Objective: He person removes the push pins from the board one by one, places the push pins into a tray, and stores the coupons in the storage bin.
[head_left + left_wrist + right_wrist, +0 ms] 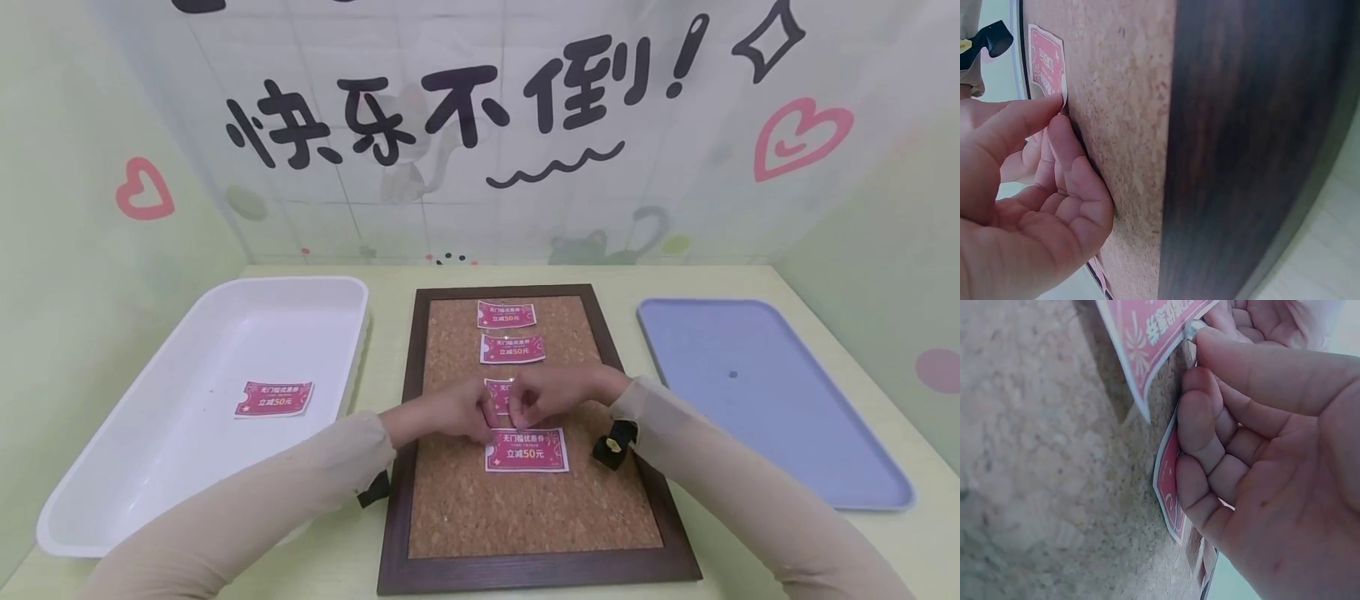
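Observation:
A pink paper coupon [527, 454] lies on the cork board [525, 521], lowest in a column of coupons. My left hand [459, 410] pinches its upper left corner between thumb and index finger, clearest in the left wrist view. At the coupon's top edge my right hand [553, 392] holds a small shiny thumbtack [1193, 329] with the thumb tip, the other fingers curled. In the right wrist view the coupon's lower corner stands off the cork. Just above, another coupon [498, 398] is partly hidden behind both hands.
Two more coupons, an upper one [507, 315] and a lower one [512, 349], are on the board's far part. One loose coupon [273, 399] lies in the white tray [225, 333] at left. A blue tray [787, 433] at right holds a small grey piece [732, 374].

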The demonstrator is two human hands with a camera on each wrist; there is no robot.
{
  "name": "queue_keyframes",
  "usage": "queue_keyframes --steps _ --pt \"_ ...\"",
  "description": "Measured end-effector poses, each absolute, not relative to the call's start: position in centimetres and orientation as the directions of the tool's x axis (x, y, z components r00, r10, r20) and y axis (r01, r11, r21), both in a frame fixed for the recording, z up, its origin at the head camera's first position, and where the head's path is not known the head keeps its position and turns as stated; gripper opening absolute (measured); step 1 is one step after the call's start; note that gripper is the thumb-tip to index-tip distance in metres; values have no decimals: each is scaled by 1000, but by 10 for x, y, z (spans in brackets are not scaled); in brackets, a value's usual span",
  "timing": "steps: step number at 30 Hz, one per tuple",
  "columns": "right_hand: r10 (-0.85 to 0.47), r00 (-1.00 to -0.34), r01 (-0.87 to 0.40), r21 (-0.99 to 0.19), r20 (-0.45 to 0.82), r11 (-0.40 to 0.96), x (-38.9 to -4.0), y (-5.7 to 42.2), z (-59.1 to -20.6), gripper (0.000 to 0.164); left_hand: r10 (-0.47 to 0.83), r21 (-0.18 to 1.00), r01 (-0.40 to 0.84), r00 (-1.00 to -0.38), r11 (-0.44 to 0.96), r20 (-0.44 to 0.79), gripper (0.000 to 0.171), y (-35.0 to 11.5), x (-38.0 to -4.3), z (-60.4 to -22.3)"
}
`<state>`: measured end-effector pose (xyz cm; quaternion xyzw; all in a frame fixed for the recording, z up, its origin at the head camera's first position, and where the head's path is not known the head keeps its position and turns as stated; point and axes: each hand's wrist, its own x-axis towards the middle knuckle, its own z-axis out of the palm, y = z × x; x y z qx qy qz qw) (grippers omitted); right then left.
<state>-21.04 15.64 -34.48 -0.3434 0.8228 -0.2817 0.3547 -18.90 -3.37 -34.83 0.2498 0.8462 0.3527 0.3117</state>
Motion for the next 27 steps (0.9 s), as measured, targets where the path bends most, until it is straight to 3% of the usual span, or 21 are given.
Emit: queue_keyframes --steps 13,27 --pt "-770 -550 -409 -699 -324 586 -206 161 -332 5 667 804 198 -682 561 -298 4 -43 -188 -344" --pt "-787 -577 -470 -698 -221 540 -201 175 -309 7 655 783 233 -704 577 -274 3 -61 -186 -326"
